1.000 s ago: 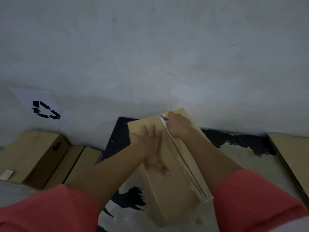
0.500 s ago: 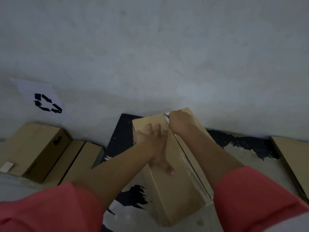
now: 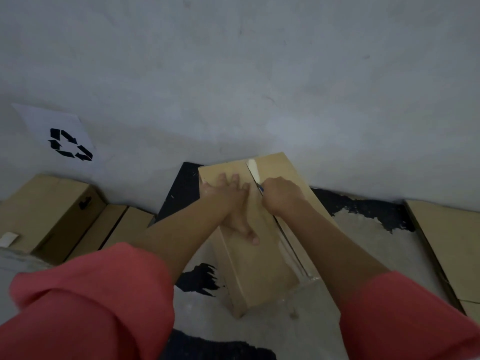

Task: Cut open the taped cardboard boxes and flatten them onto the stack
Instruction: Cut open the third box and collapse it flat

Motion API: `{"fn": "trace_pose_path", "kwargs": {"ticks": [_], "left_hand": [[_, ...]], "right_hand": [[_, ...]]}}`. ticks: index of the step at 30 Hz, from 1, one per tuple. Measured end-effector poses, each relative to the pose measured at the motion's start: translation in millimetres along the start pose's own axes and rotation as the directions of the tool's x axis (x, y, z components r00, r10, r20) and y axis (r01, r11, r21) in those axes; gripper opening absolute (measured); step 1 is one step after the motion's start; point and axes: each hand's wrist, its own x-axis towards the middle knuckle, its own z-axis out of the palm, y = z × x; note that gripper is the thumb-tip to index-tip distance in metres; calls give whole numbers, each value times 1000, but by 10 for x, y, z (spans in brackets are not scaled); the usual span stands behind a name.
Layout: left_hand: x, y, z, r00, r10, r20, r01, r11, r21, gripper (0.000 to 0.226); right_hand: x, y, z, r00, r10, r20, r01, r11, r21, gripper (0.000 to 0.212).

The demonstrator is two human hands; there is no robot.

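My right hand [image 3: 281, 194], fisted round the cutter [image 3: 260, 189], has drawn nearer along the box [image 3: 255, 276] seam; left hand [image 3: 230, 203] stays pressed flat beside it.

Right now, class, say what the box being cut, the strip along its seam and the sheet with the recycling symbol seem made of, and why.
Box: cardboard, matte tan, with crisp folded edges. Strip: probably clear plastic tape, since it glints glossy. Sheet: likely paper, flat white, printed black.

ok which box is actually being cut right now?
The long middle box: left hand presses flat on it, right hand grips the cutter on its tape seam. The box at far left sits untouched.
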Motion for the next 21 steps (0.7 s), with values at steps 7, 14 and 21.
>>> {"fn": "trace_pose_path", "kwargs": {"ticks": [7,14,21], "left_hand": [[6,-1,3,1000,-14,-8,14,1000,-26,149],[-45,53,-13,1000,0,-23,1,1000,17,139],[-296,349,-87,999,-13,-40,18,990,139,95]], "right_hand": [[-677,245,158,998,-12,61,13,1000,-20,28],[-1448,484,314,995,-1,95,4,999,-32,24],[-2020,700,586,1000,-12,-11,12,1000,-7,32]]}}
